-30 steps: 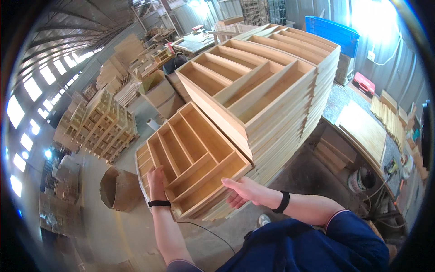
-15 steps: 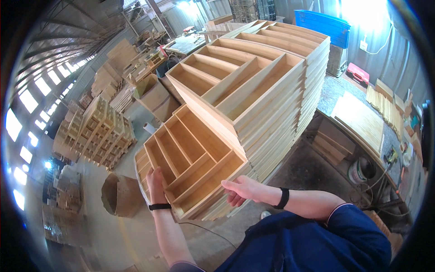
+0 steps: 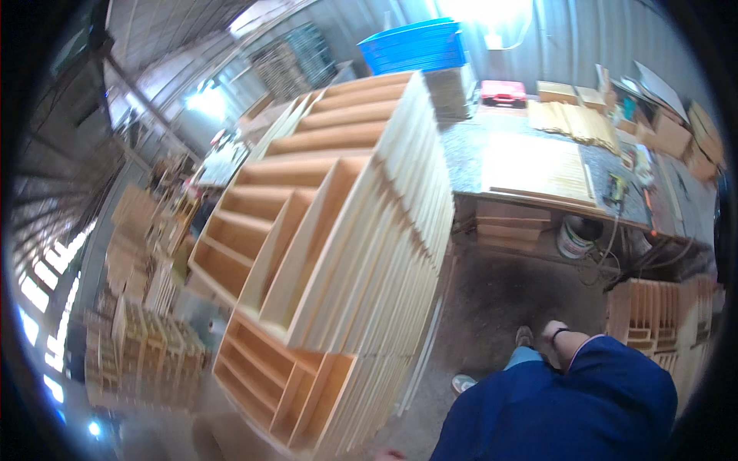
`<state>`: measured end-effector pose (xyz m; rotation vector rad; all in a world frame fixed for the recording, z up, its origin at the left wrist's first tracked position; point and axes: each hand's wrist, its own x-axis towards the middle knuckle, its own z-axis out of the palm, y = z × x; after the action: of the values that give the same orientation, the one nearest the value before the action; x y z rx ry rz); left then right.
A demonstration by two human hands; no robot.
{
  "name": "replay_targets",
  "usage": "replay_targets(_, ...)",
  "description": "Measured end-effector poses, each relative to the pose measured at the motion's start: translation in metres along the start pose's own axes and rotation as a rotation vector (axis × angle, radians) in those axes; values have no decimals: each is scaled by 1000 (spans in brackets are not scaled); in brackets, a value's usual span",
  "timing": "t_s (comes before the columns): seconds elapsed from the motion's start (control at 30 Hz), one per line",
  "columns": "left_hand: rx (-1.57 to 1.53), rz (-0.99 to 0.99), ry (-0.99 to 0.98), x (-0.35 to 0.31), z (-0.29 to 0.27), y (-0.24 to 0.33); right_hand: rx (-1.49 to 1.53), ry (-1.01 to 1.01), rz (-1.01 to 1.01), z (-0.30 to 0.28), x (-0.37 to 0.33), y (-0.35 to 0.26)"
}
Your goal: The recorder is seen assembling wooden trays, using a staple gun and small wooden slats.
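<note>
My right hand (image 3: 552, 331) hangs low over the floor beside my shoes, a black band on its wrist. It touches nothing that I can see, and its fingers are too small and blurred to make out. Of my left hand (image 3: 390, 455) only a sliver shows at the lower edge, near the foot of the lower stack. To my left stand tall stacks of wooden divided trays. The higher stack's top tray (image 3: 304, 257) has several long compartments. A lower stack, topped by another divided tray (image 3: 269, 376), adjoins it on the near side.
A workbench (image 3: 469, 165) on the right carries pale wooden panels (image 3: 534, 165), thin strips (image 3: 573, 123), a red case (image 3: 503, 93) and a drill (image 3: 615, 188). Blue bins (image 3: 415, 46) stand behind. Under it are a bucket (image 3: 576, 237) and a cable. More wooden trays (image 3: 653, 315) stand right.
Both hands have left the lower stack's top tray. My right hand now hangs by my side, and my left is nearly out of view. The view has swung right toward the workbench.
</note>
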<state>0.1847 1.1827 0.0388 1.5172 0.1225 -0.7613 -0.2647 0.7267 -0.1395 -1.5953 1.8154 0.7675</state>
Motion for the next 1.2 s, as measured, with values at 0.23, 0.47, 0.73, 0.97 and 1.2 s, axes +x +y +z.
replay_targets(0.23, 629, -275, -509, -34, 196, -34, 85, -181, 119, 0, 65, 122)
replay_targets(0.47, 878, -208, -571, -10, 310, -25, 495, -93, -359, -82, 50, 21)
replay_targets(0.73, 1232, -271, -642, -2, 391, -54, 684, -153, -362, -165, 57, 79)
replay_targets(0.97, 1549, -165, -934, 17, 435, -20, 736, 113, 209, -87, 93, 258)
replay_targets(1.2, 748, 164, -1598, -129, 768, 138, 1136, -184, 567, -60, 52, 306)
